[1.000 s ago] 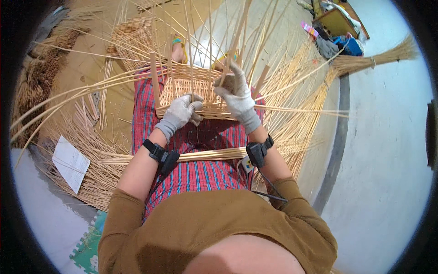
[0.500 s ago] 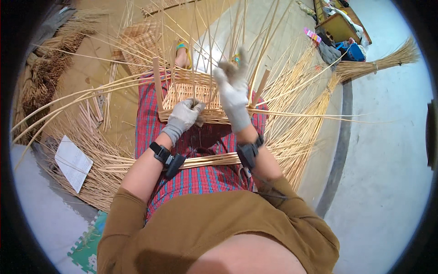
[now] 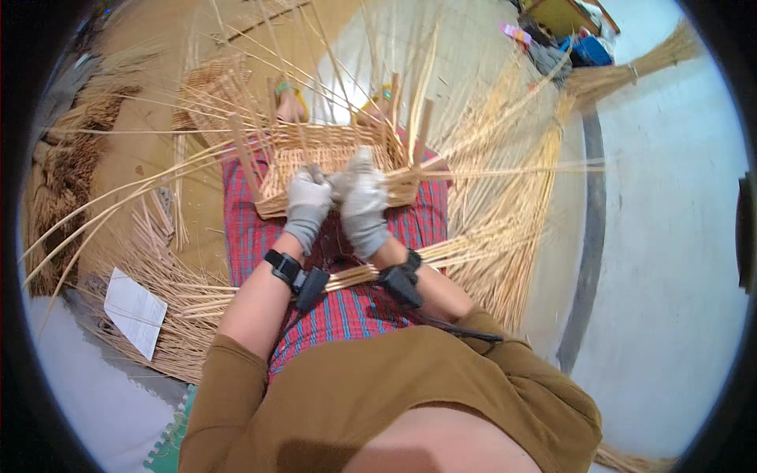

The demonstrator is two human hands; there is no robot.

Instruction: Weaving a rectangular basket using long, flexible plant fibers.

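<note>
- Left hand (image 3: 308, 197), in a pale work glove, closes on the near rim of a wicker basket (image 3: 331, 139).
- Right hand (image 3: 365, 203), likewise gloved and blurred, presses in just beside it, fingers curled; from here I cannot tell whether it holds a strand.
- Half-woven, the basket rests across the worker's red plaid lap cloth (image 3: 428, 214), wooden posts (image 3: 423, 131) rising at its corners.
- Loose canes (image 3: 524, 229) fan over the floor at right; a white paper sheet (image 3: 137, 314) lies at left.
</note>
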